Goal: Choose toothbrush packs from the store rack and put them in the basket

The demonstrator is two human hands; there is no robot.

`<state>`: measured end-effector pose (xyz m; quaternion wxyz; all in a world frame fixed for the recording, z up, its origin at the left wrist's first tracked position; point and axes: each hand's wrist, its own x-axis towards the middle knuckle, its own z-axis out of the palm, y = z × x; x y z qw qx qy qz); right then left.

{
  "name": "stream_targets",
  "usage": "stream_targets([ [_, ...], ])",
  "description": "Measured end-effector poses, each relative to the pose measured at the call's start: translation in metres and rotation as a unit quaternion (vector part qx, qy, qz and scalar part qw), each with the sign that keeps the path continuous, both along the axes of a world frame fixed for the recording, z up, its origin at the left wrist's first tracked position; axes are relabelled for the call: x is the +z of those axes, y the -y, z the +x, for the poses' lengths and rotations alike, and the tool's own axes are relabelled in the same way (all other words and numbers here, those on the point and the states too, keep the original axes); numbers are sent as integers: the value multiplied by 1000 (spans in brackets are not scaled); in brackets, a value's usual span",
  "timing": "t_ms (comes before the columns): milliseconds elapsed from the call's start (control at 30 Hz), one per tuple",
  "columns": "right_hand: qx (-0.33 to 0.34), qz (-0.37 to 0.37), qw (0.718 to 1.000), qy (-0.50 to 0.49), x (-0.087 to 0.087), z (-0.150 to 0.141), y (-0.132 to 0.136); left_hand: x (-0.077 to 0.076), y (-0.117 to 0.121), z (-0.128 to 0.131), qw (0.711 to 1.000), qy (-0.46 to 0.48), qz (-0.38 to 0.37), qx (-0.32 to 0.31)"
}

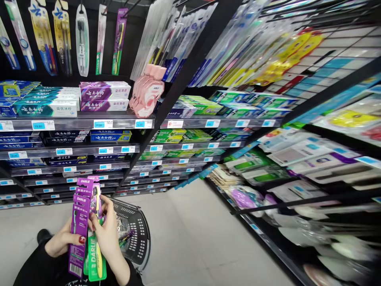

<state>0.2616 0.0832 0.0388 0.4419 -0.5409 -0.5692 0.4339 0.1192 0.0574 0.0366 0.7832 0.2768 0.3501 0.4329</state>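
Note:
Both my hands hold up toothbrush packs low at the left. My left hand (61,241) grips a purple DARLIE toothbrush pack (77,234) with its thumb pressed on the front. My right hand (107,230) clasps a green DARLIE toothbrush pack (95,254) from behind, fingers curled round its edge. More purple packs (86,186) stick up behind these. The packs overlap, and I cannot tell which hand holds the rear ones.
A dark shopping basket (135,234) hangs by my right forearm. Shelves of toothpaste boxes (104,97) fill the left, pink mouthwash bottles (147,93) stand beside them, toothbrushes (81,39) hang above. More racks (297,159) run along the right. A grey floor aisle (184,230) lies between.

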Motion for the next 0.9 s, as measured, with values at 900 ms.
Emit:
stream_targets([
  [900, -46, -58, 952, -296, 4, 6, -14, -16, -6, 19, 992, -105, -15, 71],
])
